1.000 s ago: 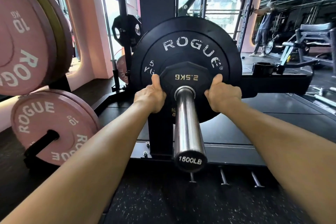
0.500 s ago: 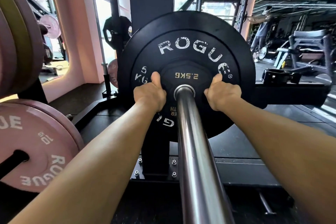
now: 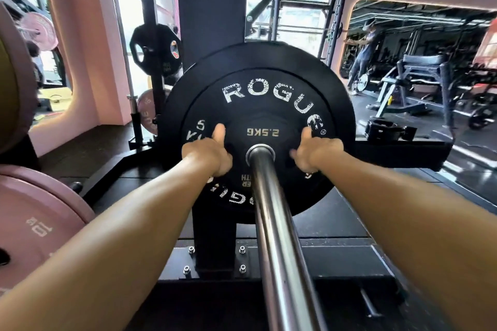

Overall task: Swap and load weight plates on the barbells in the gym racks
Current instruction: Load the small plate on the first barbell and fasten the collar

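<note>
Right now the big plate [image 3: 258, 83] sits on the bar [image 3: 271, 223], hard and heavy, best held by its rim with two hands. Flat on it is the small plate [image 3: 262, 131], light and hard. The left hand [image 3: 208, 153] and right hand [image 3: 316, 152] hold its two sides, fingers curled, thumbs up. Pink plates [image 3: 32, 228] stand near on the left, and a post [image 3: 212, 244] rises just behind.

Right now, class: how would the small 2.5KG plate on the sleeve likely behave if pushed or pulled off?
The 2.5KG plate looks rigid, so it should not flex. Threaded on the smooth steel sleeve, it would probably slide along it easily. Its marking suggests it is light; both hands, left and right, should manage it comfortably.
</note>
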A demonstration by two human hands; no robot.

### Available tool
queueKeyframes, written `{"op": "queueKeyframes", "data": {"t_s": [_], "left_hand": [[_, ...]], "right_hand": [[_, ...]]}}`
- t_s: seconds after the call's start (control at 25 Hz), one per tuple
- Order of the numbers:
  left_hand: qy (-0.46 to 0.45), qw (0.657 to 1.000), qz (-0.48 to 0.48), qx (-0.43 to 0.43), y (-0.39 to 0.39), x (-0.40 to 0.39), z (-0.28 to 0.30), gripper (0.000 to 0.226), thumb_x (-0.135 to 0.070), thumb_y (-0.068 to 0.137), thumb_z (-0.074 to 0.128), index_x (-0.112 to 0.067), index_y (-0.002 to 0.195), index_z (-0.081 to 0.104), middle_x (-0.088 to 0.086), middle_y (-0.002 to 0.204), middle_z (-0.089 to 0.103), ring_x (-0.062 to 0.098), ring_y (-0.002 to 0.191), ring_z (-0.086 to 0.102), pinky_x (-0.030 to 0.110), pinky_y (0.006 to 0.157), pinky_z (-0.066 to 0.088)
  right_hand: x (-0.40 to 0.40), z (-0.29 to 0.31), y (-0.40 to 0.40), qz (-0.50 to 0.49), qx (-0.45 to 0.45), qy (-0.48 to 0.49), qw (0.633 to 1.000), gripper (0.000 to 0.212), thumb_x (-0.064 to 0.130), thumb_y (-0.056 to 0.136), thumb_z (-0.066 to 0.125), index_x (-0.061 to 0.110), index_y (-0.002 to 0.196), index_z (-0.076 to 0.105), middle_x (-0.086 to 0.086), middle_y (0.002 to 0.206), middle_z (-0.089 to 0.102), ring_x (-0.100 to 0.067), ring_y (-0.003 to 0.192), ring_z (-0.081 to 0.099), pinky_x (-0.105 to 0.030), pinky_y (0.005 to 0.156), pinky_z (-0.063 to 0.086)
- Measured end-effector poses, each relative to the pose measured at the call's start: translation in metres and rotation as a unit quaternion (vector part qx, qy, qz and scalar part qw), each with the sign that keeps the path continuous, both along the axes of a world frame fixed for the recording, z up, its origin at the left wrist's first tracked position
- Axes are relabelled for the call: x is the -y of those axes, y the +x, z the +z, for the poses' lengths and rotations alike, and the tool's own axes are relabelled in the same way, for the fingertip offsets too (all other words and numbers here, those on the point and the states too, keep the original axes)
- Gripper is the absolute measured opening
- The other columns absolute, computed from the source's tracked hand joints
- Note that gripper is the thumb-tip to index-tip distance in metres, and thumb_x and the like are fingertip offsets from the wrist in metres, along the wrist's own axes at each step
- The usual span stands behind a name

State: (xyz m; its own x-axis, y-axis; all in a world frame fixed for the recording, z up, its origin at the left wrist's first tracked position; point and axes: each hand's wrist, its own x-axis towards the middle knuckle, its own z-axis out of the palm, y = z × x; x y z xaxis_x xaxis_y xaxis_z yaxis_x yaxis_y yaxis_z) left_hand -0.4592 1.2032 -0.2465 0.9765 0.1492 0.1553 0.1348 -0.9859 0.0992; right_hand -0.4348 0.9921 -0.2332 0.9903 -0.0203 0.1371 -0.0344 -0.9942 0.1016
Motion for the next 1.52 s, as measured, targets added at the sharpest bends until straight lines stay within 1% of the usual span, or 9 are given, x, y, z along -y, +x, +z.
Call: {"op": "queueKeyframes", "data": {"t_s": [0.2,0.32,0.44,0.6,0.8,0.96,1.08,1.28,1.52], "left_hand": [[-0.075,0.981,-0.109,0.140,-0.021,0.004,0.051,0.045,-0.053,0.081,0.060,-0.025,0.111,0.042,-0.003,0.096,0.060,0.029,0.086,0.060,0.035,0.069,0.039],[-0.141,0.951,-0.203,0.187,-0.016,0.037,0.093,0.027,-0.051,0.078,0.059,-0.028,0.085,0.045,-0.012,0.079,0.056,0.017,0.072,0.054,0.031,0.059,0.034],[-0.204,0.914,-0.314,0.158,0.001,0.088,0.119,0.017,-0.037,0.085,0.062,-0.025,0.086,0.051,-0.007,0.084,0.056,0.014,0.079,0.055,0.034,0.067,0.043],[-0.178,0.897,-0.372,0.160,0.040,0.158,0.128,0.008,-0.026,0.092,0.057,-0.019,0.095,0.057,-0.007,0.091,0.053,0.021,0.089,0.057,0.032,0.078,0.046],[-0.018,0.942,-0.321,0.096,0.106,0.265,0.116,0.030,-0.018,0.101,0.043,-0.016,0.130,0.054,0.010,0.126,0.058,0.031,0.107,0.059,0.037,0.081,0.051],[-0.116,0.923,-0.364,-0.051,0.154,0.324,0.080,0.052,-0.035,0.102,0.052,-0.020,0.149,0.039,0.012,0.142,0.050,0.030,0.126,0.050,0.035,0.099,0.040],[-0.141,0.924,-0.353,-0.032,0.181,0.350,0.032,0.055,-0.048,0.092,0.063,-0.017,0.137,0.053,0.008,0.132,0.053,0.028,0.119,0.050,0.033,0.090,0.041],[-0.165,0.930,-0.324,0.043,0.201,0.360,0.012,0.039,-0.030,0.085,0.074,-0.013,0.117,0.060,0.003,0.102,0.049,0.021,0.093,0.041,0.028,0.073,0.032],[-0.138,0.928,-0.345,0.035,0.160,0.347,0.015,0.032,-0.016,0.081,0.076,-0.015,0.085,0.044,0.002,0.100,0.048,0.022,0.086,0.046,0.031,0.073,0.039]], "right_hand": [[0.051,0.057,-0.025,-0.024,-0.009,0.073,0.997,0.073,0.060,0.098,0.033,0.015,0.150,0.012,-0.012,0.140,0.054,-0.035,0.125,0.053,-0.044,0.088,0.038],[0.089,0.098,-0.027,-0.064,0.002,0.104,0.993,0.072,0.057,0.099,0.032,0.016,0.153,0.009,-0.013,0.154,0.038,-0.035,0.137,0.042,-0.048,0.105,0.035],[0.133,0.114,-0.011,-0.088,0.010,0.119,0.989,0.070,0.049,0.100,0.036,0.013,0.154,0.011,-0.015,0.157,0.032,-0.035,0.140,0.037,-0.049,0.113,0.031],[0.188,0.113,0.025,-0.115,-0.002,0.108,0.987,0.051,0.037,0.100,0.041,0.011,0.144,0.032,-0.014,0.148,0.044,-0.033,0.132,0.046,-0.045,0.108,0.038],[0.260,0.090,0.086,-0.103,0.002,0.102,0.989,0.046,0.023,0.098,0.041,0.018,0.143,0.037,-0.012,0.141,0.050,-0.033,0.122,0.053,-0.042,0.100,0.044],[0.301,0.056,0.119,-0.076,-0.049,0.118,0.989,0.059,0.024,0.099,0.040,0.027,0.155,0.021,-0.011,0.154,0.038,-0.033,0.135,0.043,-0.039,0.108,0.038],[0.324,0.013,0.135,-0.044,-0.054,0.077,0.995,0.054,0.020,0.099,0.043,0.026,0.150,0.029,-0.018,0.145,0.049,-0.037,0.126,0.051,-0.042,0.103,0.044],[0.329,0.003,0.150,-0.011,0.008,0.032,0.999,0.051,0.026,0.101,0.046,0.027,0.149,0.031,-0.019,0.133,0.057,-0.039,0.117,0.055,-0.042,0.092,0.049],[0.295,0.014,0.114,-0.022,0.010,-0.117,0.993,0.030,0.012,0.098,0.045,0.018,0.127,0.053,-0.011,0.123,0.061,-0.033,0.112,0.060,-0.036,0.077,0.042]]}}
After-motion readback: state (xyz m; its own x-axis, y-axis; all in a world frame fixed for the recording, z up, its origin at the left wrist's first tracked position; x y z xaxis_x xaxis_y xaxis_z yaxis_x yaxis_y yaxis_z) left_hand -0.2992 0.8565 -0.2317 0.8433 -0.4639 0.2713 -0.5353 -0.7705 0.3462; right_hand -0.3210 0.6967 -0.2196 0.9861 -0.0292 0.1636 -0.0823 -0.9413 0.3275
